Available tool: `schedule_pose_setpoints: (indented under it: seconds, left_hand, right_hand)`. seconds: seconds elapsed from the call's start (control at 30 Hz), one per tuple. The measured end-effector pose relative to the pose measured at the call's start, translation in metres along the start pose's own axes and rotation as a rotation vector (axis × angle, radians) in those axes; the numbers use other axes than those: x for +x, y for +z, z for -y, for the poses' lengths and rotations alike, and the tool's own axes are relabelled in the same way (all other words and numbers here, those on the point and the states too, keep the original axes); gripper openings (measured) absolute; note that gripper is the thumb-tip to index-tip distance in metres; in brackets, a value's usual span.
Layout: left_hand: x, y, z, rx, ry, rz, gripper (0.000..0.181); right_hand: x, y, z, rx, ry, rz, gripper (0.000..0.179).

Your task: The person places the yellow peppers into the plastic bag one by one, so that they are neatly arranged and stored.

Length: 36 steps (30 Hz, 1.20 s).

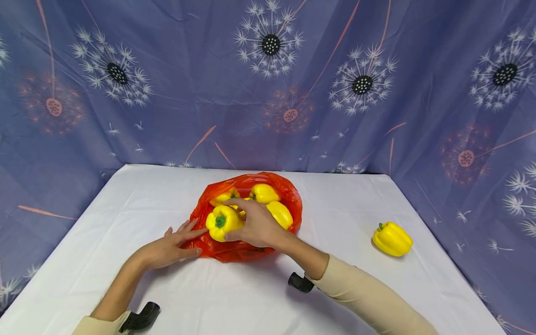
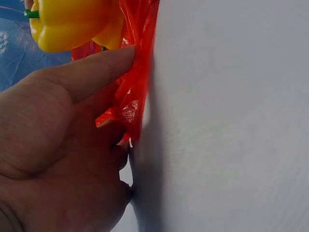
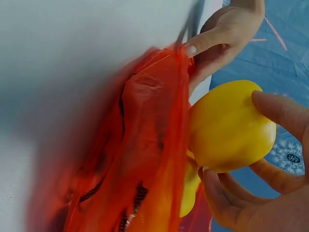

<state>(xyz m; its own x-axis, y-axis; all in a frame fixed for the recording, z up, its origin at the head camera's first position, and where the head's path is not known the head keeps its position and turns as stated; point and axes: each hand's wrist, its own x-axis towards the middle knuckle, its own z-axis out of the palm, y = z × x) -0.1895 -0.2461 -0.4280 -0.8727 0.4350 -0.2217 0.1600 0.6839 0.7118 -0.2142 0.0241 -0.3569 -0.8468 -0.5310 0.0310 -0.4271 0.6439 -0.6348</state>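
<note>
My right hand (image 1: 259,225) grips a yellow bell pepper (image 1: 222,222) between thumb and fingers, over the mouth of a red plastic bag (image 1: 247,251). In the right wrist view the held pepper (image 3: 231,126) is above the bag's rim. Several more yellow peppers (image 1: 279,214) lie inside the bag, partly covered by my right hand. My left hand (image 1: 167,249) rests at the bag's left side with its fingers spread. In the left wrist view its extended index finger (image 2: 104,67) touches the red plastic (image 2: 135,96).
Another yellow pepper (image 1: 392,239) lies on its side on the white tabletop (image 1: 347,288), to the right of the bag. A blue dandelion-patterned curtain (image 1: 209,83) hangs behind and beside the table. Black wrist mounts (image 1: 301,282) sit at both sleeves.
</note>
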Motion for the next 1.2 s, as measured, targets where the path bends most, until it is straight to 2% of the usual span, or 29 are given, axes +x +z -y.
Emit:
schedule_pose_setpoints:
  seconds: [0.27, 0.53, 0.7, 0.83, 1.0, 1.2]
  left_hand:
    - [-0.002, -0.005, 0.000, -0.033, -0.017, 0.020, 0.066]
    - [-0.002, -0.006, 0.004, -0.040, -0.004, 0.029, 0.065]
    - [-0.002, -0.004, 0.006, -0.038, 0.004, 0.036, 0.066]
    - [-0.001, -0.003, 0.006, -0.034, 0.011, 0.036, 0.066]
    - [0.000, -0.003, 0.006, -0.029, 0.013, 0.035, 0.066]
    - [0.000, -0.002, 0.006, -0.027, 0.024, 0.032, 0.066]
  right_hand:
    - [0.000, 0.003, 0.000, -0.111, -0.022, -0.019, 0.070]
    - [-0.006, 0.009, -0.004, -0.305, -0.054, 0.007, 0.068]
    - [-0.010, 0.010, -0.013, -0.328, 0.004, 0.054, 0.065]
    - [-0.013, 0.004, -0.016, -0.349, 0.014, 0.070, 0.064]
    - [-0.018, -0.004, -0.016, -0.383, 0.016, 0.073, 0.061]
    - [-0.021, -0.009, -0.019, -0.388, 0.070, 0.069, 0.066]
